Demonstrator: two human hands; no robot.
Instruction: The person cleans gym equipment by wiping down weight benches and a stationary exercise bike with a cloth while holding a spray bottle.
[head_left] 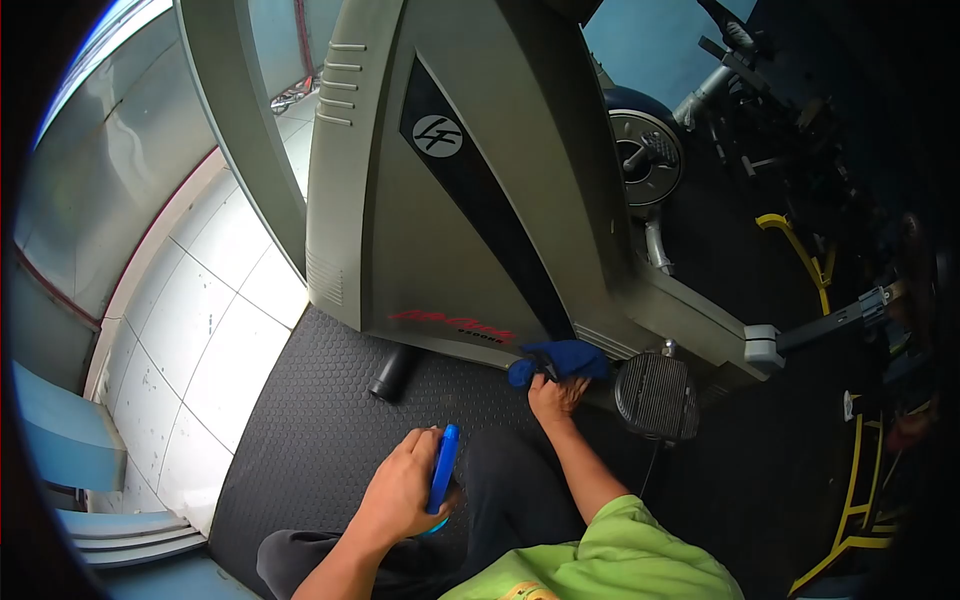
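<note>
My right hand (557, 398) grips a dark blue cloth (575, 358) and presses it against the lower side of a grey exercise bike (470, 240), just left of the pedal (656, 396). My left hand (405, 487) is closed around a long, bright blue plastic object (443, 470), held over the mat near my knee. A lighter blue part shows beneath that hand; the rest is hidden, so its kind is unclear. Red lettering (450, 326) runs along the bike's lower panel, above the cloth's left side.
A black cylindrical foot (394, 375) sticks out under the bike onto the black rubber mat (300, 430). White floor tiles (200, 330) lie to the left. On the right are yellow metal frames (850, 490), a weight plate (645, 157) and dark gym equipment.
</note>
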